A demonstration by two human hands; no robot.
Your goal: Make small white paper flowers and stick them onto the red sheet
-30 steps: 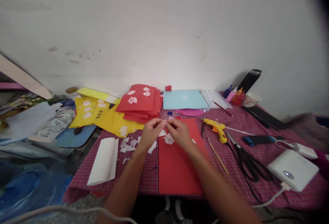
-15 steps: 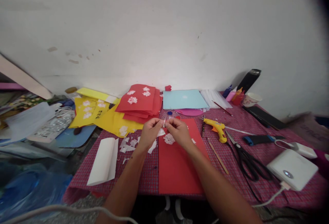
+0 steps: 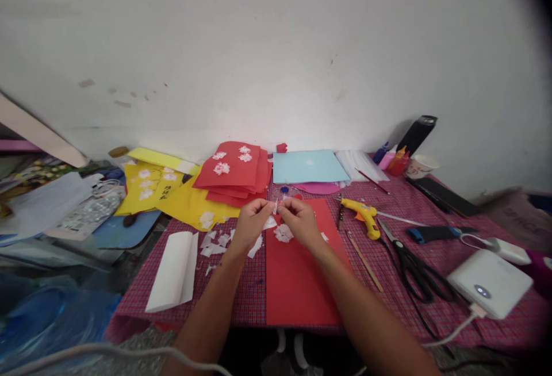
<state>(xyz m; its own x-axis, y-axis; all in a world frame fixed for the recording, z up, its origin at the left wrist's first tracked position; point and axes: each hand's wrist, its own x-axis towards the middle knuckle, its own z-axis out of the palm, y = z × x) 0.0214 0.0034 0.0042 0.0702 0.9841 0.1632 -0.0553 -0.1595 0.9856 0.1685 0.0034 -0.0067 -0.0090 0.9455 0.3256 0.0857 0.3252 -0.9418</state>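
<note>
My left hand (image 3: 255, 219) and my right hand (image 3: 298, 221) meet over the top of a red paper sheet (image 3: 304, 284), fingertips pinched. Between them is a small white paper piece (image 3: 276, 208), held upright by both hands. Just below my hands a white paper flower (image 3: 283, 233) lies on the red sheet, and more white bits peek out beside my right wrist. Left of my left forearm, torn white paper scraps (image 3: 215, 245) are scattered on the checked cloth. A folded white paper (image 3: 172, 269) lies farther left.
To the right lie a yellow glue gun (image 3: 364, 215), a wooden stick (image 3: 365, 264), black scissors (image 3: 416, 275) and a white box with a cable (image 3: 489, 284). Red sheets with flowers (image 3: 228, 166) are stacked behind, beside a light blue sheet (image 3: 308, 167). A paper cup (image 3: 421, 166) stands back right.
Both hands stay in nearly the same place, still pinching the white paper piece. The whole view has shifted very slightly.
</note>
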